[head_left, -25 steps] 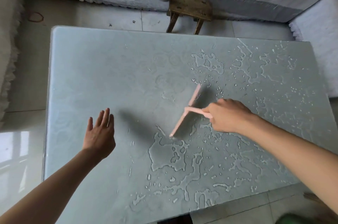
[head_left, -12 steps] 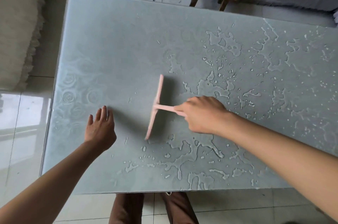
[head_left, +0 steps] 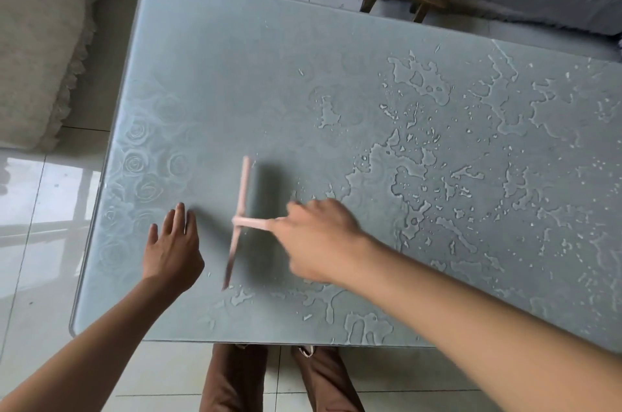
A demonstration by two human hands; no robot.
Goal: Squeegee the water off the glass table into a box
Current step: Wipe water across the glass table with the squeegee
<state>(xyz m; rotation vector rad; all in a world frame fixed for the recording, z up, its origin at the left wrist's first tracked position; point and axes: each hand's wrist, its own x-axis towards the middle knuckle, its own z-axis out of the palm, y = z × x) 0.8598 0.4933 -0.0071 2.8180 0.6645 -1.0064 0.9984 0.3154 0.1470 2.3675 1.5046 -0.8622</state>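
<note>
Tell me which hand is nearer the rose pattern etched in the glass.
Left. The left hand is open just beside the rose pattern; the right hand grips the squeegee handle farther off, toward the wet side.

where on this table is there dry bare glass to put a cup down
The far left stretch of the glass table, between its far edge and the squeegee, is bare and dry. Crowded: the near middle, with left hand, squeegee and right hand; water puddles cover the right half and near edge.
</note>
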